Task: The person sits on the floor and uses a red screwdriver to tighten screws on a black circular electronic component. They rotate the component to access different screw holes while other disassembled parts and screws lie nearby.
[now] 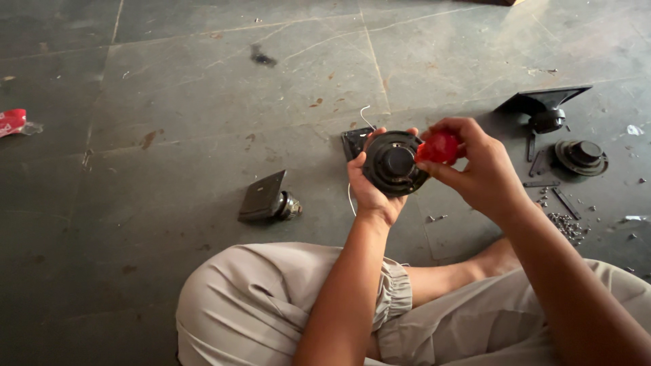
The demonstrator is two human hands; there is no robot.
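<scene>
My left hand (367, 192) holds a round black speaker driver (394, 163) up in front of me, its back magnet facing me. A thin white wire (365, 115) trails from it. My right hand (479, 167) grips a small red object (439, 147) and presses it against the driver's right rim. What the red object is cannot be made out. I sit cross-legged on a dark stone floor in light beige trousers (258, 305).
A small square-framed speaker (268, 198) lies on the floor to the left. At right are a black square-framed speaker part (544, 108), a round driver (581, 156), black strips and several loose screws (566, 225). A red wrapper (12, 122) lies far left.
</scene>
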